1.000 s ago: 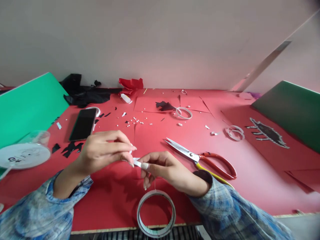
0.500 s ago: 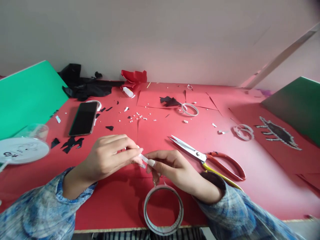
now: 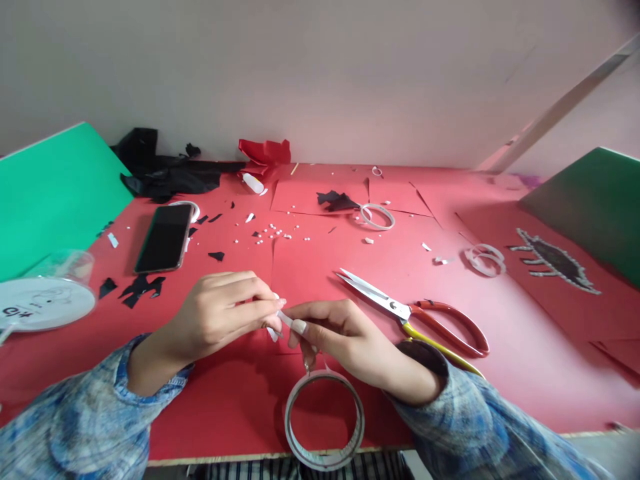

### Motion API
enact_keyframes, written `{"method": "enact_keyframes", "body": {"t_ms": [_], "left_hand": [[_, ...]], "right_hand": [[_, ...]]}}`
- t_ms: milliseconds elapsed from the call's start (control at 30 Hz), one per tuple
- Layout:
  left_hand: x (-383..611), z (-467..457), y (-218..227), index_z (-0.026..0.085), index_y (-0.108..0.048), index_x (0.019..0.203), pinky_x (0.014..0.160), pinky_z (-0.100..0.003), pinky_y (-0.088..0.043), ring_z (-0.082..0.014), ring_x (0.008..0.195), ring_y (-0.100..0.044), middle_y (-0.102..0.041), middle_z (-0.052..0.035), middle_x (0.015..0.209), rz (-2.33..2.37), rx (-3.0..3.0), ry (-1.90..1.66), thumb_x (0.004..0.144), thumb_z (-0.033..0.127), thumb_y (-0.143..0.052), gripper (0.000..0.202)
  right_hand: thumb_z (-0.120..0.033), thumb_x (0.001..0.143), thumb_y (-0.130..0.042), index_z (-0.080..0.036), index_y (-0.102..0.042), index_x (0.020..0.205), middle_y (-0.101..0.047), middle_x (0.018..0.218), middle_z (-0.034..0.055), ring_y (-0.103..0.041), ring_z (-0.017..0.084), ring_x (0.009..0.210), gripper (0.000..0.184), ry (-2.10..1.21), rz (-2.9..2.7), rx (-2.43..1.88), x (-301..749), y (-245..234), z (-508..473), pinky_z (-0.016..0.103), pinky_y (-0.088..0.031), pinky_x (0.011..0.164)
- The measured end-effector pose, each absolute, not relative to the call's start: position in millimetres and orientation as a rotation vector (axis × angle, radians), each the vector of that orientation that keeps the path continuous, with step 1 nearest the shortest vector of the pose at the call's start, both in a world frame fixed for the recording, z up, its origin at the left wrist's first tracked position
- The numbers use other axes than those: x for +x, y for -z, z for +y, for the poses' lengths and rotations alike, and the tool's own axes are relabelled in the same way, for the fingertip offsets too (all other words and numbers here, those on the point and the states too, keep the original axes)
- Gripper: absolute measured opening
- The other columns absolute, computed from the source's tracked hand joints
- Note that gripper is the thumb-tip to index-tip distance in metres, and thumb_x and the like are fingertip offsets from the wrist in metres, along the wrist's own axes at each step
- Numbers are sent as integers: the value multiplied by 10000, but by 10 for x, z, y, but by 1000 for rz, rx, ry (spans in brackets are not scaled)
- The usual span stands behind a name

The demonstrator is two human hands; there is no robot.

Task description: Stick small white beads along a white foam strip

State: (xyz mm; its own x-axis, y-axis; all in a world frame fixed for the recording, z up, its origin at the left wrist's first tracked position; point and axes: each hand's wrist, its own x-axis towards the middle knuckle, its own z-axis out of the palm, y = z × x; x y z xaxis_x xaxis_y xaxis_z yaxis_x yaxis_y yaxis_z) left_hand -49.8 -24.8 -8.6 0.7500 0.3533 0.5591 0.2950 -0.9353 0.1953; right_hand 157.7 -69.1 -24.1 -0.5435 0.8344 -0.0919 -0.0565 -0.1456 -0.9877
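My left hand (image 3: 227,310) pinches one end of a short strip of white tape (image 3: 284,319) between thumb and fingertips. The strip's other end is gripped by the thumb and forefinger of my right hand (image 3: 335,331). Below my right hand hangs a roll of tape (image 3: 289,427), joined to the fingers by a thin length of tape and reaching over the table's front edge. Scissors (image 3: 395,307) with red and yellow handles lie partly open beside my right wrist. My left fingers partly hide the strip.
A phone (image 3: 164,239) lies at left, near a clear cup with a white lid (image 3: 47,303). White beads (image 3: 273,232), black scraps (image 3: 143,288), a glue bottle (image 3: 253,183) and tape rings (image 3: 379,217) are scattered about. A bead-edged black cutout (image 3: 557,260) is at right; green boards (image 3: 55,193) flank the table.
Both hands keep their pinch on the tape strip, with only slight finger movement. The whole scene sits a little further left because the view shifted.
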Motion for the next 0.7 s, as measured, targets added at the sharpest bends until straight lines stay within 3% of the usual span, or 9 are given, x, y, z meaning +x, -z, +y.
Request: {"method": "enact_keyframes", "body": {"t_ms": [200,367,533,600,700], "left_hand": [[-510,-235,101,132,-622,919,633,-253,-475,-141,715,-595,-683,-49,818,461,2981,-870,889,115,-527,101],[-446,-314,85,105,-639,842,599,-264,-467,-155,690,-589,-668,-60,747,492,3252,-865,898,78,-476,174],[-299,-455,145,79,-649,737,495,-280,-418,-162,600,-536,-644,-77,705,574,3508,-933,835,0,-499,196],[-323,-417,133,99,-655,727,474,-260,-413,-148,583,-533,-622,-56,673,661,3311,-879,865,65,-500,211],[-515,-182,95,163,-694,870,523,-219,-463,-112,612,-566,-646,-39,775,681,2698,-739,925,329,-477,279]], "right_hand": [[-211,906,-496,-119,-669,886,-548,714,-4,-523,58,566,197,-1722,-1522,-881,1561,271,-706,190,-436,552],[-267,901,-515,-117,-655,893,-550,712,-7,-504,49,524,206,-1755,-1432,-838,1536,286,-706,188,-424,510],[-353,849,-600,-118,-639,789,-561,703,-10,-495,47,509,245,-1835,-1214,-785,1548,371,-665,195,-424,497],[-330,832,-625,-119,-641,760,-562,680,-14,-488,44,495,223,-1877,-1130,-799,1551,411,-648,192,-414,490],[-300,829,-625,-116,-647,758,-587,679,-6,-506,48,494,198,-1961,-1058,-820,1545,434,-650,196,-415,499]]}}
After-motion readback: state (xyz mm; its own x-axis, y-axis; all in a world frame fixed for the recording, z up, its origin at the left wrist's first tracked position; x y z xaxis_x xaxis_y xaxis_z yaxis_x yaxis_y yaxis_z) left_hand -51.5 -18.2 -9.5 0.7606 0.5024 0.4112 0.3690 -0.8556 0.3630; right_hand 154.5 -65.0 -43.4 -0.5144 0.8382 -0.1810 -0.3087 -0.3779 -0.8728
